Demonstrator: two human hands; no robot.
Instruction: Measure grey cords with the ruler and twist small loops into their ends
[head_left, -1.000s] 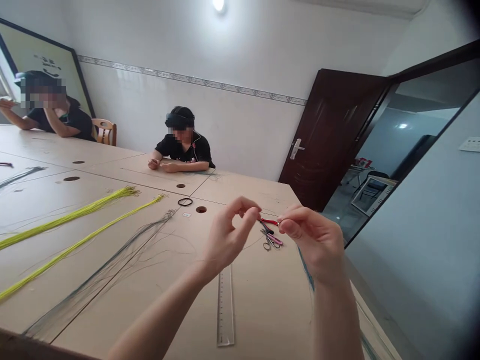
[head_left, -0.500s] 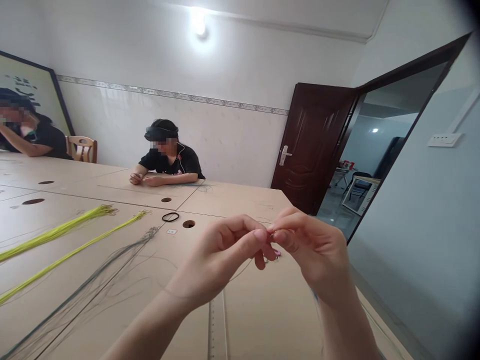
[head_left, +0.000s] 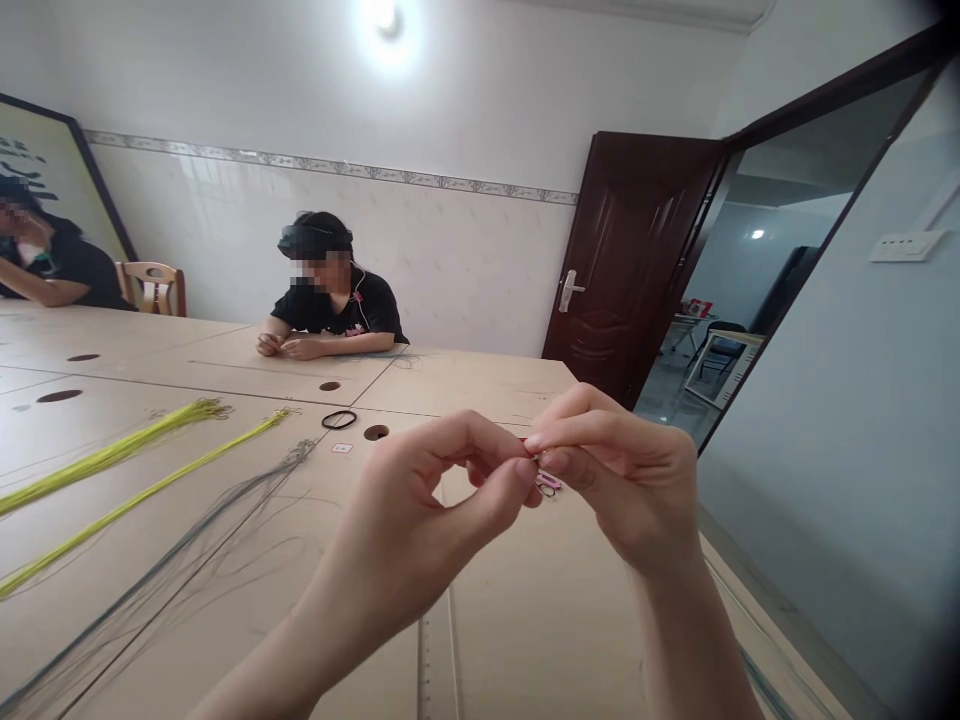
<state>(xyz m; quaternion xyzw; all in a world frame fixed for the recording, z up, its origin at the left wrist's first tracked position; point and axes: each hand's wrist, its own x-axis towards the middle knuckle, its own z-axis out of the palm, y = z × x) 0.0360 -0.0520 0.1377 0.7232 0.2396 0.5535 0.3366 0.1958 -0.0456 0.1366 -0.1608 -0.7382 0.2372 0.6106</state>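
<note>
My left hand (head_left: 450,490) and my right hand (head_left: 622,470) meet fingertip to fingertip above the table (head_left: 540,610). Both are pinched on something too small to make out, with a bit of red showing between them. Just beyond the fingers lies a small pink item (head_left: 550,482), partly hidden. To the left, a thick bundle of yellow-green cords (head_left: 112,455), a thinner yellow-green bundle (head_left: 172,488) and a bundle of grey cords (head_left: 202,540) stretch over the tabletop. A ruler (head_left: 426,665) lies below my hands.
A black ring (head_left: 339,420), a small white label (head_left: 342,449) and a round hole (head_left: 376,433) are on the table beyond. Across it sits a person (head_left: 341,310) in black; another person (head_left: 52,265) is at far left. A brown door (head_left: 622,260) stands open.
The view has tilted slightly downward. My left hand has turned a little, its thumb and index finger now forming a wider arch. My right hand still pinches at the same spot.
</note>
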